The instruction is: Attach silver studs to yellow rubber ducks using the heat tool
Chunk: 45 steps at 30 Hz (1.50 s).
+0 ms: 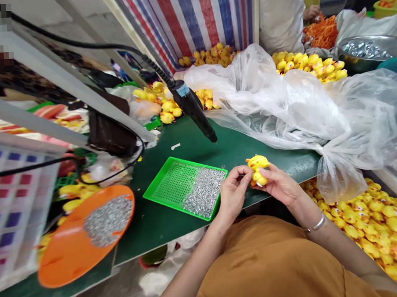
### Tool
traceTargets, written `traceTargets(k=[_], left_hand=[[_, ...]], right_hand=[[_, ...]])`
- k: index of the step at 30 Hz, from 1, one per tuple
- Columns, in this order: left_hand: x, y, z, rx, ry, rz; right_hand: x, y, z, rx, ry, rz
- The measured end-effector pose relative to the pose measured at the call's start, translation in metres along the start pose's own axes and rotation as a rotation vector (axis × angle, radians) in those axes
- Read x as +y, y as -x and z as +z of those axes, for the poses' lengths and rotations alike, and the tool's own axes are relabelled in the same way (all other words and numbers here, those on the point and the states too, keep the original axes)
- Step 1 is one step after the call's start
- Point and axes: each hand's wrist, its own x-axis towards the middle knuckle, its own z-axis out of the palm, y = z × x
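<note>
My right hand [278,185] is closed around a small yellow toy duck [257,168], holding it just above the front edge of the green table [176,221]. My left hand [233,192] sits right beside the duck with thumb and fingers pinched together, touching the toy; whatever is in the pinch is too small to make out. A green perforated tray [173,182] half covered with small silver screws [204,190] lies just left of my hands. An electric screwdriver [192,108] hangs on a black cable above the tray.
An orange plate [62,257] with more screws sits at the front left. Clear plastic bags [317,105] and heaps of yellow ducks [309,65] fill the back right; more ducks [381,227] lie below the table at right. Another person stands at the far back.
</note>
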Motion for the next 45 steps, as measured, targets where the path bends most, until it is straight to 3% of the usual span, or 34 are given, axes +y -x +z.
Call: traceTargets(k=[5, 10, 13, 16, 20, 23, 26, 32, 37, 42, 45], left_hand=[[-0.015, -0.006, -0.003, 0.075, -0.062, -0.082], [-0.011, -0.009, -0.033, 0.118, -0.189, -0.051], [0.001, -0.007, -0.059, 0.086, -0.404, 0.010], [0.010, 0.000, -0.080, -0.017, -0.690, 0.127], [0.009, 0.023, -0.095, -0.081, -1.032, 0.248], [0.000, 0.044, -0.097, -0.060, -1.191, 0.239], [-0.012, 0.056, -0.095, -0.022, -1.217, 0.278], [-0.026, 0.036, -0.102, 0.065, -1.219, 0.354], [-0.017, 0.034, -0.115, 0.135, -1.194, 0.397], [-0.018, 0.064, -0.104, -0.018, -1.171, 0.367], [-0.028, 0.072, -0.096, -0.040, -1.273, 0.306]], right_hand=[[0.008, -0.009, -0.005, 0.093, -0.046, -0.011], [0.012, -0.012, -0.013, 0.164, -0.051, -0.007], [0.011, -0.012, -0.016, 0.160, -0.033, -0.011], [0.010, -0.014, -0.017, 0.159, -0.020, -0.018], [0.010, -0.017, -0.015, 0.165, -0.005, -0.026], [0.009, -0.017, -0.013, 0.160, 0.012, -0.029], [0.009, -0.018, -0.013, 0.153, 0.029, -0.032], [0.010, -0.018, -0.016, 0.103, 0.085, -0.047], [0.010, -0.018, -0.016, 0.120, 0.050, -0.036], [0.011, -0.019, -0.014, 0.120, 0.043, -0.033], [0.012, -0.018, -0.013, 0.101, 0.059, -0.027]])
